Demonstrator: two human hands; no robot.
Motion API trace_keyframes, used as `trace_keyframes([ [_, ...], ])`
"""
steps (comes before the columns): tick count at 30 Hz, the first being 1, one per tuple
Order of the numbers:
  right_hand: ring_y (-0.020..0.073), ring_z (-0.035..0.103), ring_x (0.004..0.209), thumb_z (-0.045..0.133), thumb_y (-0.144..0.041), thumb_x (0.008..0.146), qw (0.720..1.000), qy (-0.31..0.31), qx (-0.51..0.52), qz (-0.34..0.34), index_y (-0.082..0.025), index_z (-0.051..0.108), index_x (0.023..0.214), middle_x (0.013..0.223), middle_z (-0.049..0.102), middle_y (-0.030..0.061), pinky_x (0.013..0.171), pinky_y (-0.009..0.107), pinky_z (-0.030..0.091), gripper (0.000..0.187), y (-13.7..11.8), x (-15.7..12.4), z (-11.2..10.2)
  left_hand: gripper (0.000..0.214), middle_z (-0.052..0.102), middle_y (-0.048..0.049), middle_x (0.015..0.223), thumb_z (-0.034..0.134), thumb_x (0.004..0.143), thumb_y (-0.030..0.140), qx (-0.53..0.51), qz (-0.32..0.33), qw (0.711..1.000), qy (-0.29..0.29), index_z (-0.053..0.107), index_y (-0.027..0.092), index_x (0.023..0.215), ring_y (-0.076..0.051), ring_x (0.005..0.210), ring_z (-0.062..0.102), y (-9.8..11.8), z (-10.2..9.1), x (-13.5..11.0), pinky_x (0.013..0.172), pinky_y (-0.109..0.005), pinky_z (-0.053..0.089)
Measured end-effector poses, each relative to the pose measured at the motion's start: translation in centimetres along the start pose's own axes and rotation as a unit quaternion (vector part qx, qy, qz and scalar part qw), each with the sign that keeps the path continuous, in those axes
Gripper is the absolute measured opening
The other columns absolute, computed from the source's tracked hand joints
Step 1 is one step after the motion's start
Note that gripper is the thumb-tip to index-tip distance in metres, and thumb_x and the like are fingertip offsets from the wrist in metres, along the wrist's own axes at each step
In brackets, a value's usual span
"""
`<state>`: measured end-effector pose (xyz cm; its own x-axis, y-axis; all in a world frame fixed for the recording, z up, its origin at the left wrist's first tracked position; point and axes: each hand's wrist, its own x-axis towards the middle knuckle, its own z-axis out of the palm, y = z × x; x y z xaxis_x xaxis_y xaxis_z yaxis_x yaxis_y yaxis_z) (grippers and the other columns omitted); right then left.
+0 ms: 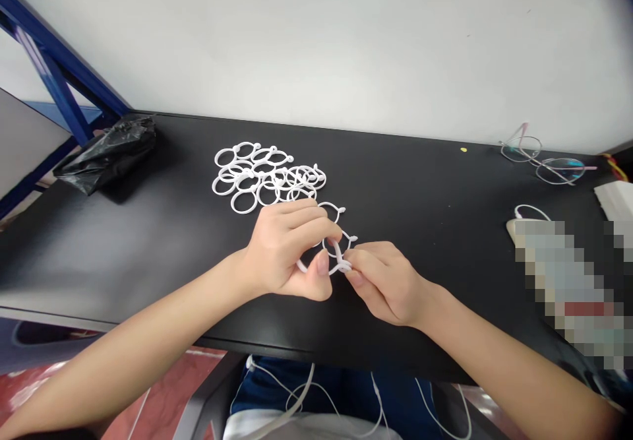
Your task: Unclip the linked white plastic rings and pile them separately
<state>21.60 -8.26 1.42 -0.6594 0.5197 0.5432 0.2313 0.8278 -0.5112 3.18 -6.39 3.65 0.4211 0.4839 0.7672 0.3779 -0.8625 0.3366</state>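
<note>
My left hand (289, 245) is curled around a white plastic curtain ring (338, 251), with the thumb and forefinger on either side of it. At the ring's small eyelet end, my right hand (383, 278) pinches with thumb and forefinger. The fingers partly hide the held ring. Just beyond my hands, two more curtain rings lie on the table, one with its eyelet (353, 238) close to my right fingertips. Behind my left hand spreads a loose pile of white curtain rings (257, 175), several of them overlapping, each with a small eyelet.
The black table (163, 249) meets a white wall. A crumpled black plastic bag (111, 153) sits at the left, by a blue metal frame (64, 90). Eyeglasses (537, 161) and a blurred-out object (568, 282) with a white cable are at the right. White cables (306, 387) hang over my lap.
</note>
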Motion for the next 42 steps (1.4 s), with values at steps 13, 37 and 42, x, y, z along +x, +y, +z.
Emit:
trace_keyframes([
  [13,0.0113,0.037,0.047,0.031,-0.019,0.101,1.000,-0.002,-0.004,-0.001,-0.021,0.044,0.074,0.056,0.043,-0.0037,0.048,0.024,0.033,0.030,-0.2,0.1,0.0,0.043,0.046,0.0016,0.046,0.027,0.098,0.031,0.003,0.007,1.000,-0.010,0.053,0.019,0.066,-0.012,0.043,0.038,0.1,-0.1,-0.1,0.044,-0.026,0.035],
  [37,0.0111,0.044,0.046,0.041,-0.022,0.099,0.997,0.073,-0.026,0.004,-0.022,0.050,0.080,0.055,0.051,-0.0037,0.048,0.024,0.037,0.021,0.5,0.1,-0.8,0.022,0.047,0.0014,0.052,0.042,0.087,0.032,0.083,0.105,0.991,0.004,0.056,0.019,0.075,-0.013,0.046,0.039,-1.0,-0.6,0.3,0.043,-0.026,0.033],
  [42,0.0118,0.052,0.045,0.050,-0.023,0.095,0.986,0.119,-0.095,0.069,-0.024,0.052,0.084,0.054,0.056,-0.0052,0.048,0.025,0.042,0.011,0.3,-0.1,-1.4,0.027,0.051,0.0023,0.054,0.051,0.088,0.041,0.116,0.097,0.988,-0.028,0.058,0.019,0.074,-0.012,0.049,0.045,-1.2,-0.5,0.2,0.045,-0.024,0.036],
])
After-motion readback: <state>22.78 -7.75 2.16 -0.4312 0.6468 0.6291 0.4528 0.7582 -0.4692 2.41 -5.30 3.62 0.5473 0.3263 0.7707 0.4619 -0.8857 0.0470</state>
